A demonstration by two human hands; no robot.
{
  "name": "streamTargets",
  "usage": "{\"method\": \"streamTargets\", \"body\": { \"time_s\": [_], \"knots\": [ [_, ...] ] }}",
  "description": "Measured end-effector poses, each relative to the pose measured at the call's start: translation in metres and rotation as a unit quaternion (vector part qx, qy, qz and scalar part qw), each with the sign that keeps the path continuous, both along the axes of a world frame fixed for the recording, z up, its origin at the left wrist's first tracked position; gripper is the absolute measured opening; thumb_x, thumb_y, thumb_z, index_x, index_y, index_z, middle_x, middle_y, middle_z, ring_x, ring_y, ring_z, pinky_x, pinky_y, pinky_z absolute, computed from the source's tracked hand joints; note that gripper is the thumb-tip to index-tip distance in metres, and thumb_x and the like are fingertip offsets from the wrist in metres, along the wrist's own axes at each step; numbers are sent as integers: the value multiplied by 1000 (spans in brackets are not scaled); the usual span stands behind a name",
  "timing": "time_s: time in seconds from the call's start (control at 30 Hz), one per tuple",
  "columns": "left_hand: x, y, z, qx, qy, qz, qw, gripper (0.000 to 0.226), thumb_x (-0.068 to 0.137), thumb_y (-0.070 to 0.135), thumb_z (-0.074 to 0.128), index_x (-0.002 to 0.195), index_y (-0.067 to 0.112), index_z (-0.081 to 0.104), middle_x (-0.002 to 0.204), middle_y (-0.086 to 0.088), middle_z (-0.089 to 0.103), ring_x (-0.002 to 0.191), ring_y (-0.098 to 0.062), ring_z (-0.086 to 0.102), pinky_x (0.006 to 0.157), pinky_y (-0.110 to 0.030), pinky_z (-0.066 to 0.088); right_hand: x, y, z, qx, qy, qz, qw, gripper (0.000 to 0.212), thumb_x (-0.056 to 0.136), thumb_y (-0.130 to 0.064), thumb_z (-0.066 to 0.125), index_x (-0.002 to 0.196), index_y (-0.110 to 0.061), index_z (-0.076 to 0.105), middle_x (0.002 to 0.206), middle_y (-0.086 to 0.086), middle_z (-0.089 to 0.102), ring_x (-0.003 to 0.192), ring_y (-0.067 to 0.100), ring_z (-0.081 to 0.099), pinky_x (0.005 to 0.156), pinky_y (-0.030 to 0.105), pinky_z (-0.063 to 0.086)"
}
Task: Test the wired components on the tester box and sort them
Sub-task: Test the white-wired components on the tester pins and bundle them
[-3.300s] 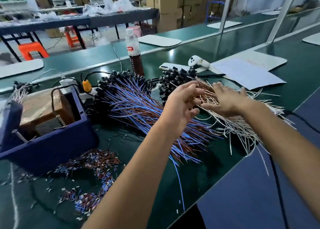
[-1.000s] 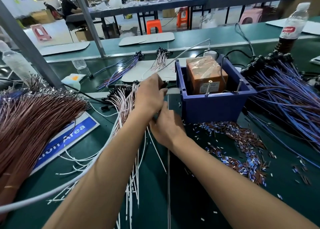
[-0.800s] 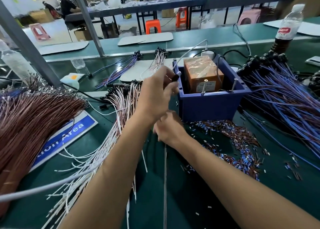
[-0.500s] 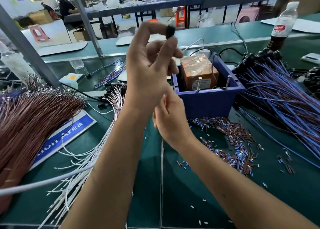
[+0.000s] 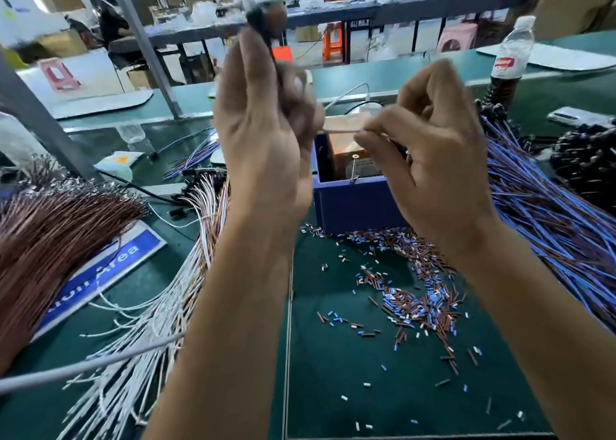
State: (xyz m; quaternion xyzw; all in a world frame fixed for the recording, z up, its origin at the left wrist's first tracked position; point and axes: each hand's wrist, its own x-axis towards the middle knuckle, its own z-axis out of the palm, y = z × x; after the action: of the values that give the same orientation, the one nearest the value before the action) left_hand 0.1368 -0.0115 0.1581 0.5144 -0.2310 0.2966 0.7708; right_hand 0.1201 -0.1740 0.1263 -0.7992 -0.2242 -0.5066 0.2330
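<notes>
Hands: both are hovering raised above the tabletop, level with each other and in front of the tester box.
Left hand: its fingers are curling upward and pinching the dark head of a wired component at the fingertips; blur is hiding exactly how the head is sitting in the pinch.
Right hand: thumb and forefinger are pressing together on the thin pale lead that is running across from the left hand.
Why held so: by the look of it, the person is stretching the lead taut between the two hands so its bare end can be steered down to the box's contact pins; this is a judgement, not something plainly shown.
Component versus hands: the head is sitting above the left fingertips, the lead is spanning the gap between the hands, and the free end is disappearing inside the right hand's pinch.
Component versus box: it is hanging above the open blue box and is not touching it.
Tester box: an orange-wrapped block is sitting inside it, partly hidden behind both hands.
Sorted stock: white-and-brown leads are fanning out left of the box, blue leads right of it, probably kept apart as separate piles.
Offcuts: short insulation scraps are littering the tabletop in front of the box.
</notes>
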Motion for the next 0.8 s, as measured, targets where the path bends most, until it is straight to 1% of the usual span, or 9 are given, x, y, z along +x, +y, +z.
{"method": "streamTargets", "body": {
  "time_s": [0.03,0.1,0.2,0.27,0.33,0.4,0.5,0.6,0.8],
  "knots": [
    [-1,-3,-10,-43,30,-19,998,40,110,35,42,121,0,57,69,9,49,55,-6,39,56,-18,36,2,-10,-7,-30,22,3,999,32,104,-30,66,91,-3,73,96,15,54,92,31,50,80,36,39],
    [-10,-11,-36,-11,55,3,998,28,111,24,40,104,7,61,61,6,48,48,-7,35,47,-23,30,4,-28,-24,-74,71,29,994,29,105,-29,63,92,-4,72,97,11,63,92,31,54,83,39,44],
    [-21,-28,-79,167,52,120,977,13,102,23,60,93,14,64,72,7,58,61,-5,51,58,-23,41,4,-40,-50,-93,146,61,983,26,105,-31,59,97,-10,73,92,3,70,85,28,65,75,45,52],
    [-18,-27,-105,324,-1,171,930,8,95,10,68,89,11,65,82,3,59,73,-1,52,70,-16,40,5,-42,-67,-103,168,53,979,25,104,-32,61,100,-11,74,91,3,71,84,28,67,71,45,53],
    [-14,-26,-125,431,-34,162,887,10,88,-4,69,92,5,65,92,-1,55,79,-9,50,73,-16,40,6,-46,-84,-100,185,34,977,22,102,-31,67,100,-10,75,91,5,72,84,30,69,71,46,54],
    [-11,-23,-139,485,-32,151,861,21,83,-8,69,100,5,65,100,-3,53,84,-18,53,74,-27,46,7,-49,-94,-94,184,12,978,19,97,-28,74,96,-9,74,88,6,72,81,30,68,70,46,54],
    [-4,-20,-147,504,6,164,848,25,86,2,76,107,9,65,105,-3,55,88,-19,56,78,-27,48,6,-46,-102,-87,164,6,983,16,97,-26,75,94,-11,74,86,4,72,79,28,67,72,45,53],
    [-2,-19,-152,509,21,166,844,15,86,8,78,98,10,70,92,-3,63,79,-20,58,71,-28,44,3,-36,-108,-93,135,19,986,12,99,-22,73,95,-11,74,87,3,72,78,28,65,72,44,51],
    [2,-12,-159,448,56,144,881,8,88,5,76,89,12,72,75,4,69,68,-17,63,66,-38,52,3,-40,-112,-49,122,10,991,17,103,-26,68,98,-12,77,89,0,77,77,22,67,75,43,48]
  ]
}}
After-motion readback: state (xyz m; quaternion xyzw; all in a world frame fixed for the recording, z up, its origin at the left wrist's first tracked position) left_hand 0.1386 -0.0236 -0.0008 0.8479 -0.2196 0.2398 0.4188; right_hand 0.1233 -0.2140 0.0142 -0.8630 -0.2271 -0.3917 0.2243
